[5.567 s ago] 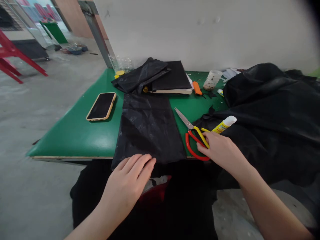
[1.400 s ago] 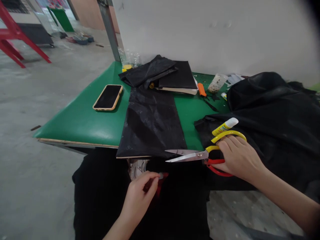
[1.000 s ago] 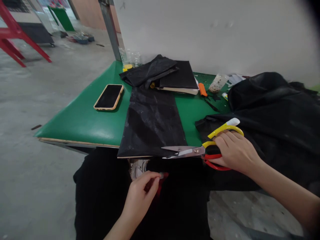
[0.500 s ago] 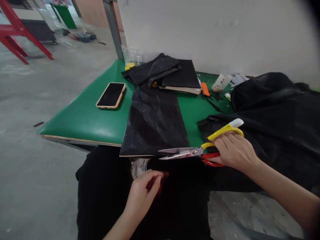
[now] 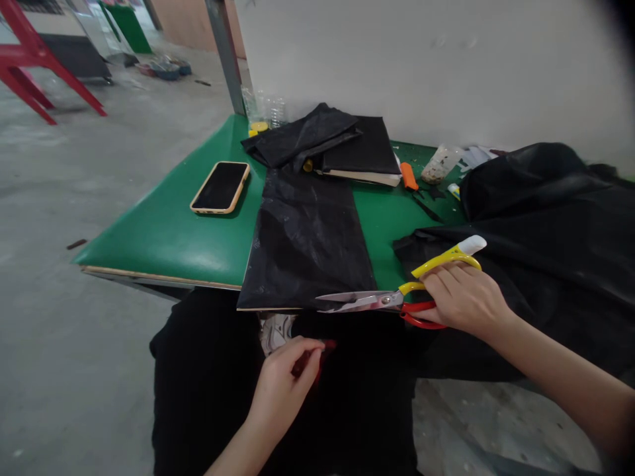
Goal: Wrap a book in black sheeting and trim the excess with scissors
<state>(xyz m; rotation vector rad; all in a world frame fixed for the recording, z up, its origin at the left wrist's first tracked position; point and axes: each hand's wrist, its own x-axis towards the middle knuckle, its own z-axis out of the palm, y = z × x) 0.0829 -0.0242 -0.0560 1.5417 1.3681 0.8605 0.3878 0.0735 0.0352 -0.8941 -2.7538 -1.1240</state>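
My right hand [image 5: 464, 297] grips scissors [image 5: 385, 301] with yellow and red handles, plus a yellow tool with a white end [image 5: 471, 245]. The scissor blades point left over the front edge of a black sheet [image 5: 307, 244], slightly apart at their tips. Below that edge, over my lap, my left hand [image 5: 292, 377] is pinched closed; what its fingertips hold, if anything, is too small and dark to make out. The sheet lies on the green table [image 5: 163, 231].
A phone [image 5: 221, 188] lies left of the sheet. Behind are folded black cloth [image 5: 302, 139] and a black-covered book [image 5: 364, 149]. An orange-handled tool [image 5: 409, 176] and plastic cup [image 5: 440, 164] stand back right. Black fabric [image 5: 555, 244] covers the right side.
The scissor blades have closed a little, their tips now nearer each other. My left hand has hardly moved.
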